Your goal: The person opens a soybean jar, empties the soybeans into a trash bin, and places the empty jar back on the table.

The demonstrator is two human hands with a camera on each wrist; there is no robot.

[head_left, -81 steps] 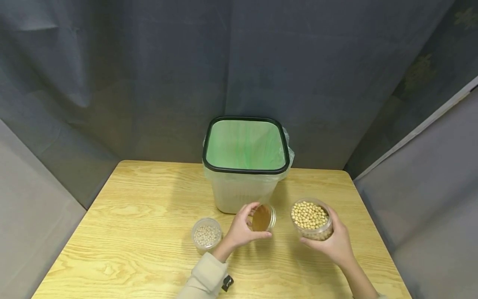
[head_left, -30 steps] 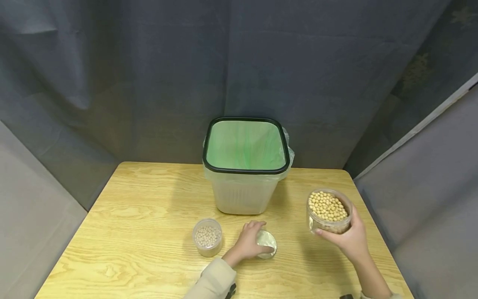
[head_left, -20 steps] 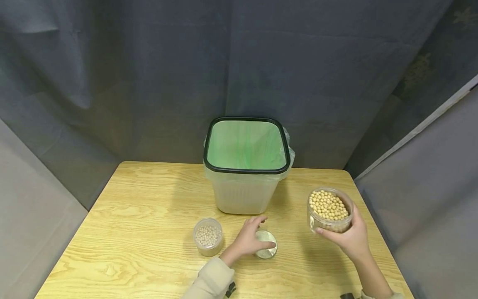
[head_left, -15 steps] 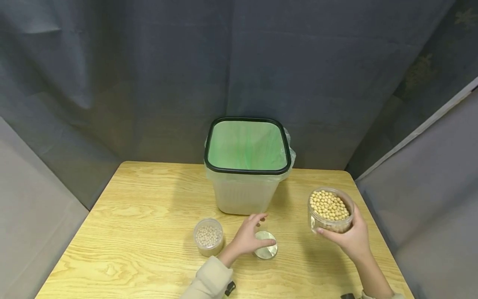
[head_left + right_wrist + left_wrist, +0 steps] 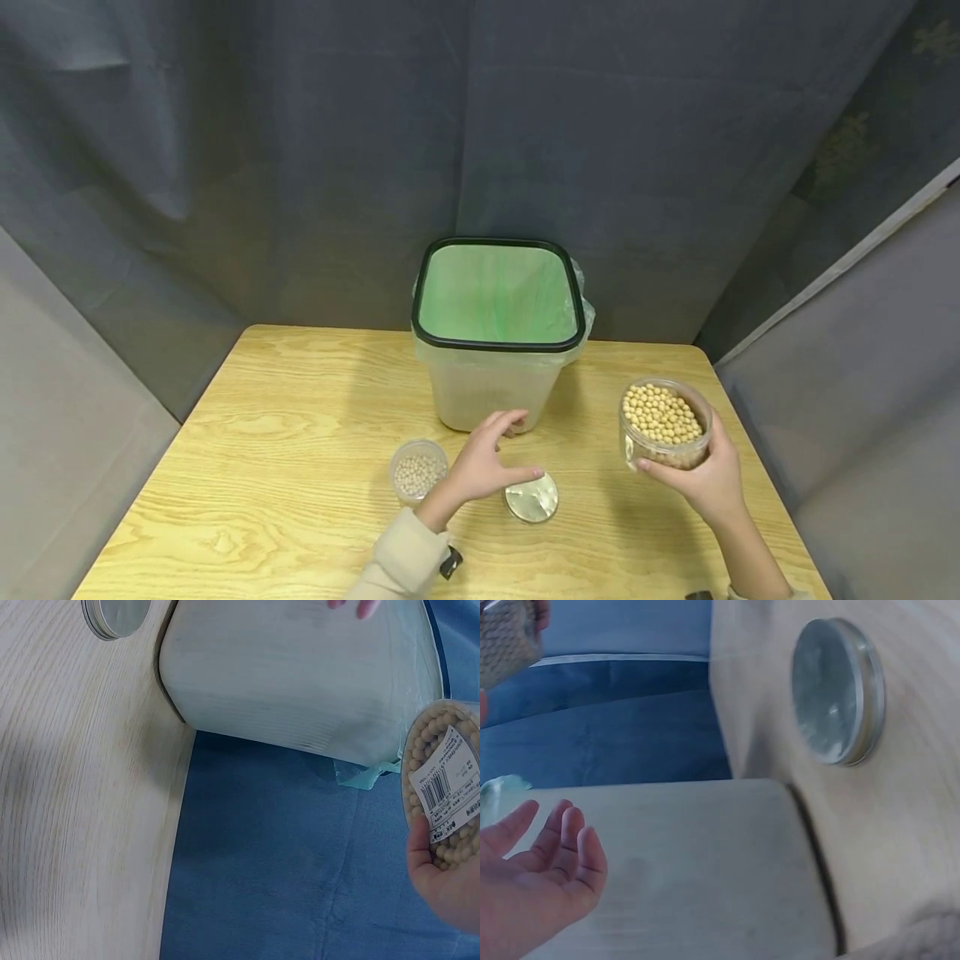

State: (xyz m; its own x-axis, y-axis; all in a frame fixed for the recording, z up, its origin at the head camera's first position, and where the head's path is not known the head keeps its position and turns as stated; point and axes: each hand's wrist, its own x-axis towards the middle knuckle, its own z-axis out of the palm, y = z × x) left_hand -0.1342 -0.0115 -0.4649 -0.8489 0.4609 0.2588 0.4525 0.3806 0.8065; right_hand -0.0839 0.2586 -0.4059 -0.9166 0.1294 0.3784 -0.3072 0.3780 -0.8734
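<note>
Jar of beans [image 5: 664,425] at lower right of frame, gripped by right hand [image 5: 701,483] above counter [image 5: 285,433], metal lid [image 5: 531,498] flat at lower centre, left hand [image 5: 480,462] relaxed, empty, just above it, small jar [image 5: 417,473] beside, bin [image 5: 497,333] behind.

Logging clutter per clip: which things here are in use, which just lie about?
In use: jar of soybeans, gripped by right hand; its metal lid on the table, beside the open left hand.
Lying about: small jar of pale beans; lined bin.
</note>
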